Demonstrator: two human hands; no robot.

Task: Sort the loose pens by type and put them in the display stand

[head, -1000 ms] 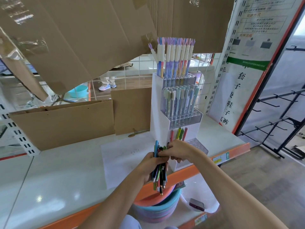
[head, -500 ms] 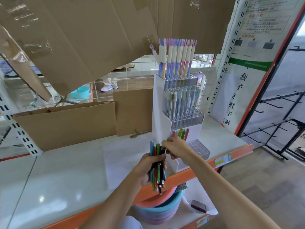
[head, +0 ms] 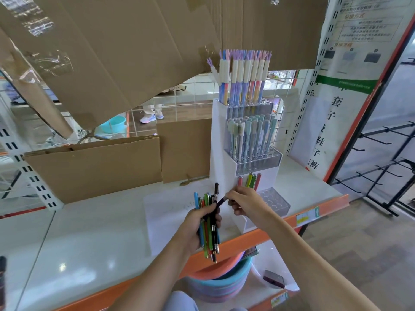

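Fingers of the right hand pinch a dark pen, drawn from the bundle gripped by the left hand before the stand. If the grip is loosened, neighbouring pens may be dragged out and dropped.

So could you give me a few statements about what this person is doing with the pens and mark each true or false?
1. The left hand grips a bundle of mixed pens. True.
2. The right hand pinches the end of a dark pen. True.
3. The bottom tier of the display stand is packed full. False: only a few pens stand at its back; the front holes are empty.
4. The top tier holds black pens. False: its pastel pens have white caps.
5. The stand sits on the floor. False: it stands on the white shelf.
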